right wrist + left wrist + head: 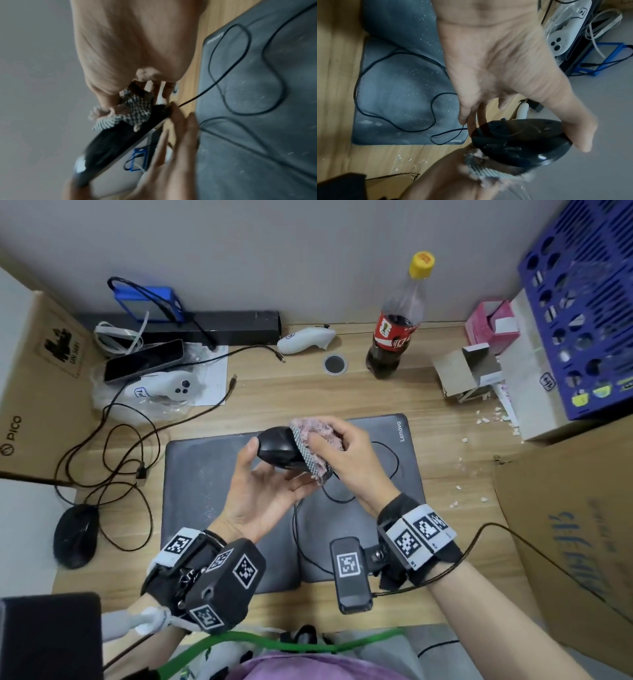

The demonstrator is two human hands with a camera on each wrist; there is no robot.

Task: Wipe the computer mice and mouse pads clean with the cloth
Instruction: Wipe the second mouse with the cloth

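Mouse (279, 447), black and corded, is lifted above the gray mouse pad (205, 491) on the tabletop (428, 440). Left hand (263, 491) grasps it, thumb on one side and fingers under the other, its flat underside facing the left wrist view. Right hand (346, 453) clutches a bunched pink cloth (317, 440) pressed against the mouse's end. A second black mouse (76, 534) lies at the tabletop's left edge.

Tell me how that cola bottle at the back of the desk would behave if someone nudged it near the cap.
The cola bottle is tall and narrow, so a push up high would probably tip it. Only its lower part holds dark liquid, which likely steadies the base somewhat. Being round, it would likely roll across the desk once down; the yellow cap is on, so spilling looks unlikely.
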